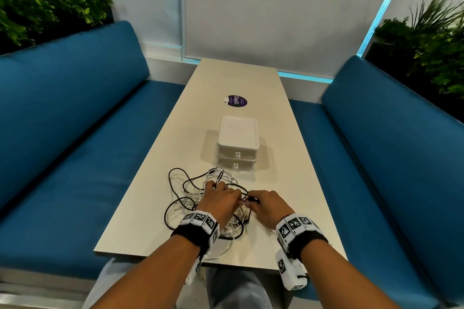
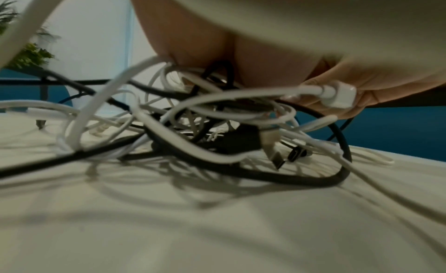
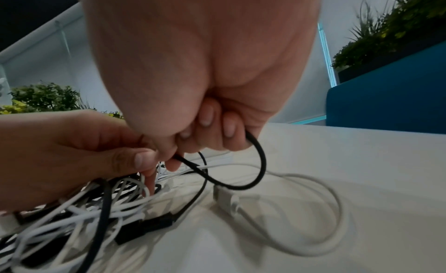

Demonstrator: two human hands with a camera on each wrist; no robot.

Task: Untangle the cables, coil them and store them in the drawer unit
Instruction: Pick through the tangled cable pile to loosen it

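Note:
A tangle of black and white cables (image 1: pixel 190 198) lies on the near half of the cream table (image 1: pixel 288 178). My left hand (image 1: pixel 236 199) sits on top of the tangle (image 3: pixel 84 210), its thumb and fingers pinching into the strands. My right hand (image 1: pixel 251 204) is just to its right, fingers curled around a black cable (image 3: pixel 262 162) that loops down from the fist (image 3: pixel 193 136) to the table. The white two-drawer unit (image 1: pixel 238 138) stands beyond the tangle with both drawers closed. In the left wrist view a white USB plug (image 2: pixel 337 97) hangs in front of fingers over the heap (image 2: pixel 193 115).
Blue benches (image 1: pixel 75 133) run along both sides of the table. A purple round sticker (image 1: pixel 237 101) lies beyond the drawer unit. A loose white cable with a grey plug (image 3: pixel 224 197) curls on the table right of the tangle. Plants stand behind the benches.

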